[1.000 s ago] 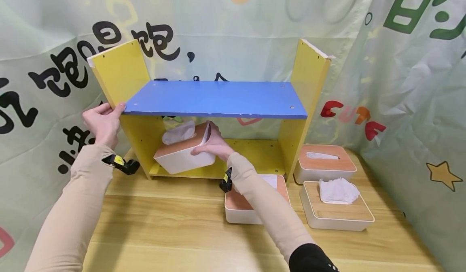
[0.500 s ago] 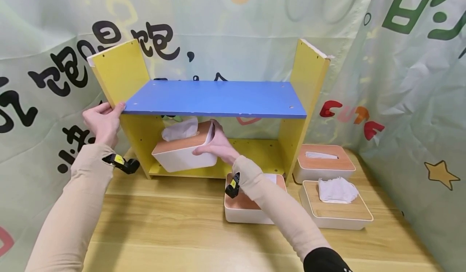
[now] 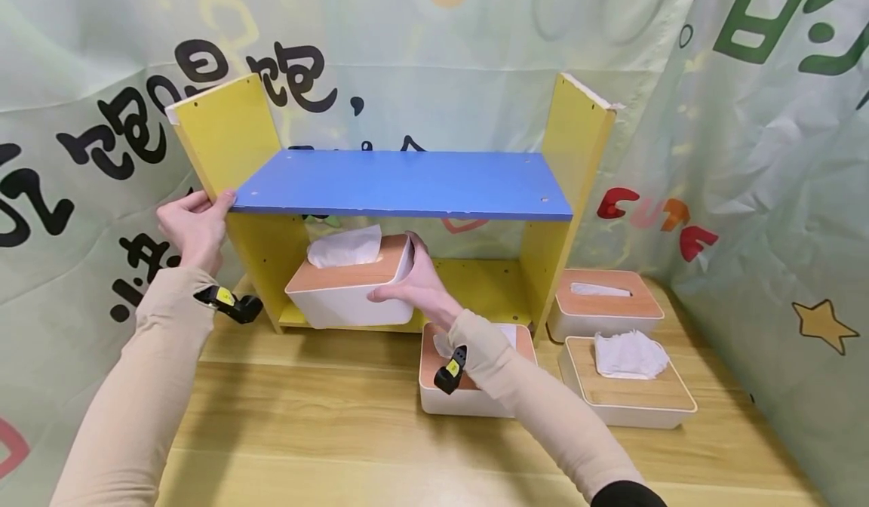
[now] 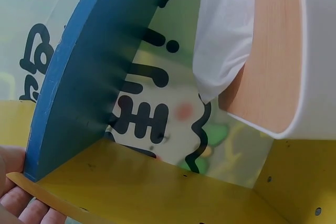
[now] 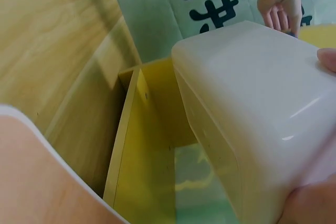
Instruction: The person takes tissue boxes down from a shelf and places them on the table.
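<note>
In the head view my right hand (image 3: 421, 284) grips the right end of a white tissue box (image 3: 349, 307) with a wood-look lid and a tissue sticking up. The box hangs slightly tilted at the front of the lower compartment of a yellow-and-blue shelf (image 3: 400, 182). From the right wrist view, the box's white wall (image 5: 252, 72) shows above the yellow bottom board. My left hand (image 3: 197, 228) holds the shelf's left side panel where it meets the blue board. Its fingers (image 4: 34, 211) curl round the panel edge in the left wrist view.
A second tissue box (image 3: 448, 401) stands on the wooden table (image 3: 305, 431), partly under my right forearm. Two more, a rear box (image 3: 604, 303) and a front box (image 3: 627, 394), stand right of the shelf. A printed cloth (image 3: 421, 54) hangs behind.
The tissue box in my right hand has levelled out and moved slightly right. My right forearm has shifted right, while my left hand keeps its place on the shelf.
</note>
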